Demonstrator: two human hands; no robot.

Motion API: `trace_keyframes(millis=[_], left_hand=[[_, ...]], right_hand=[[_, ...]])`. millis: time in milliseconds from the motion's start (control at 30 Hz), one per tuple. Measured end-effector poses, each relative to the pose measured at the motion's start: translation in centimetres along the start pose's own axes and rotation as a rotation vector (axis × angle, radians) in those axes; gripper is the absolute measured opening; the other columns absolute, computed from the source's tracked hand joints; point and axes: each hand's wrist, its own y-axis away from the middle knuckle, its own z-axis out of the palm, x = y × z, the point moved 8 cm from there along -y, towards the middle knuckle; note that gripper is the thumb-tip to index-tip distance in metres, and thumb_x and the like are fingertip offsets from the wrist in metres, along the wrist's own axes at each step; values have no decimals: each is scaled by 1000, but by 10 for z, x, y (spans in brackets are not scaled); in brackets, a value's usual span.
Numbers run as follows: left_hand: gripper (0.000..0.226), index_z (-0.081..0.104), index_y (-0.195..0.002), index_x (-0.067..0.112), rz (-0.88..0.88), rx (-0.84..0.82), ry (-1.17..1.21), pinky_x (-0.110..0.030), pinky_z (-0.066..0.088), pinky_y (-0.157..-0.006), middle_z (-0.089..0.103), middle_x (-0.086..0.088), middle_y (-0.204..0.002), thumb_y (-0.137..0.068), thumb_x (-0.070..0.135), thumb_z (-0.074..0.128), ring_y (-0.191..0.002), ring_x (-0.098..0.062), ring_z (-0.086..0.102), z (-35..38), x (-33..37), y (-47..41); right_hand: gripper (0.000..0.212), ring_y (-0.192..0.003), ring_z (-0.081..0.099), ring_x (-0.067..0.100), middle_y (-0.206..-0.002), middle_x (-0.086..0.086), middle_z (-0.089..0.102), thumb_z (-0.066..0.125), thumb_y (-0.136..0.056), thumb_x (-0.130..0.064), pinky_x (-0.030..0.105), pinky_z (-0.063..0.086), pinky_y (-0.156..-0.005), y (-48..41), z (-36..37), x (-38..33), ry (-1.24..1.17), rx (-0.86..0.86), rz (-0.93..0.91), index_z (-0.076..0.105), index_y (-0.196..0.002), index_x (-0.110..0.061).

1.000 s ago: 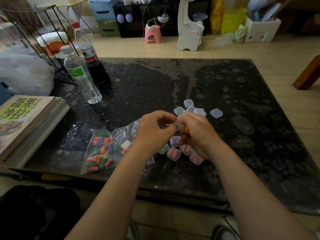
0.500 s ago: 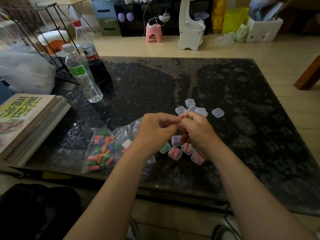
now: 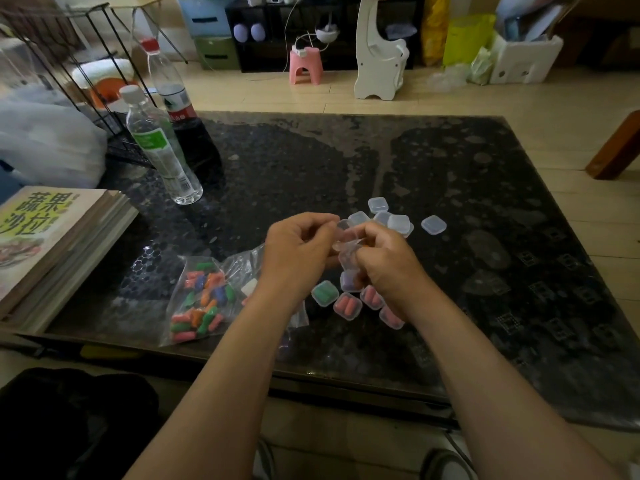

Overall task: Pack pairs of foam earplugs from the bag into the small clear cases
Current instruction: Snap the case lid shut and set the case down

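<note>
The left hand (image 3: 298, 251) and right hand (image 3: 389, 266) are together, fingers curled, both pinching one clear case (image 3: 347, 254) up and right of the bag (image 3: 201, 299) of loose earplugs. A second ago an orange earplug (image 3: 369, 241) showed plainly at the right fingertips; now only a sliver peeps out. The pair is likely seated, so the lid probably comes next.

Filled cases (image 3: 347, 306) lie right of the bag and empty cases (image 3: 398, 221) farther right and beyond. On the dark speckled tabletop (image 3: 485, 271), water bottles (image 3: 159, 147) stand beyond the bag and books (image 3: 52, 244) lie to its left. Far beyond, a pink stool (image 3: 305, 65) stands on a pale wooden floor (image 3: 450, 98).
</note>
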Motion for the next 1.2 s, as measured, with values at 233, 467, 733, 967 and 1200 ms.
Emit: trace_keyframes(millis=[233,467,733,967,1200], left_hand=[[15,68,-107,12,-286,37,207,-43,65,-69,75,-17,-99,-98,3,61,-79,-30,78,3,-18,5],[10,68,-100,9,-299,198,211,-42,65,-67,71,-19,-105,-101,6,59,-85,-33,76,-12,-29,-3],[13,71,-93,21,-202,132,-76,-45,65,-71,73,-5,-91,-98,12,63,-80,-22,77,-6,-25,-4],[11,70,-99,19,-270,89,-17,-40,66,-68,73,-8,-98,-100,12,62,-82,-22,77,-2,-26,0],[12,68,-111,14,-374,7,207,-41,65,-74,75,-16,-101,-102,14,59,-84,-27,78,4,-30,3]], right_hand=[[19,-75,65,15,-91,5,68,61,-96,-17,37,59,-66,-5,2,3,64,7,13,58,-103,-34],[24,-65,49,14,-85,8,59,39,-97,-6,26,40,-51,-11,-21,8,-124,207,87,59,-103,-20],[22,-83,65,8,-103,-1,69,59,-100,-10,20,48,-59,-11,-22,5,45,138,17,53,-104,-30],[13,-85,63,5,-96,-12,63,64,-98,-18,12,48,-57,-5,-10,-3,270,45,-79,61,-98,-31],[18,-83,66,-9,-97,-14,71,67,-98,-16,11,51,-64,-4,1,-4,254,-59,-148,71,-98,-33]])
